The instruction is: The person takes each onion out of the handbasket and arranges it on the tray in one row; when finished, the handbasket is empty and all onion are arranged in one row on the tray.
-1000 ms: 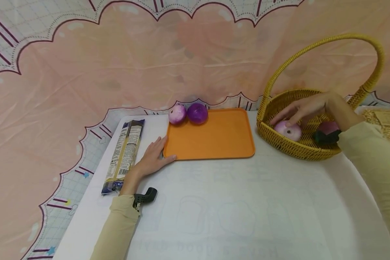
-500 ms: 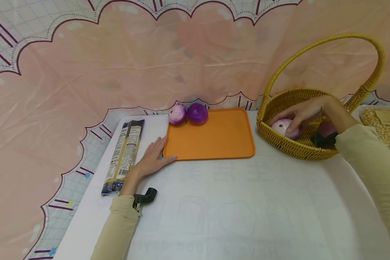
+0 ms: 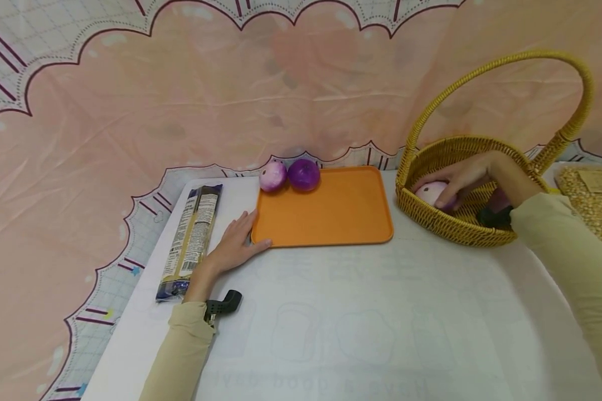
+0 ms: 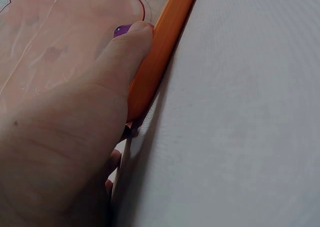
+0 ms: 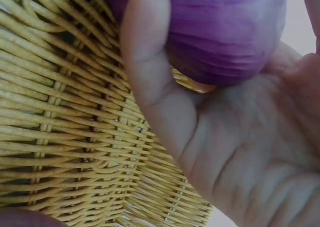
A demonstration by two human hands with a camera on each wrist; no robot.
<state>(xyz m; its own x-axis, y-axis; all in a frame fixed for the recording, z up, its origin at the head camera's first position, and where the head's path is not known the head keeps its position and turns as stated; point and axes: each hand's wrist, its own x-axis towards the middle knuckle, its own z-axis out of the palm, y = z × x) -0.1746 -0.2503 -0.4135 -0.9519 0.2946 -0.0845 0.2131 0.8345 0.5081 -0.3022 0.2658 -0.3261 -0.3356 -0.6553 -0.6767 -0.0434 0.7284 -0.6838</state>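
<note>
My right hand [image 3: 469, 172] reaches into the yellow wicker basket [image 3: 454, 225] and grips a pale purple onion [image 3: 429, 192], thumb on its near side and fingers over its far left. In the right wrist view the thumb presses against the streaked purple onion [image 5: 220, 37] beside the woven basket wall [image 5: 65, 122]. Another dark purple onion [image 3: 499, 200] lies in the basket, partly hidden by the wrist. My left hand [image 3: 232, 245] rests with spread, straight fingers at the near left corner of the orange tray [image 3: 331, 217], thumb along its front edge.
Two onions, one pale [image 3: 273, 176] and one deep purple [image 3: 304, 175], sit at the tray's far left corner. A long printed packet [image 3: 190, 239] lies left of the left hand. Right of the basket is a bag of yellow kernels [image 3: 589, 195]. The basket's tall handle [image 3: 532, 55] arches over the right arm.
My right hand has moved slightly left and down, its fingers closing round the pale onion, which has turned and shifted left in the basket. My left hand stays on the tray corner.
</note>
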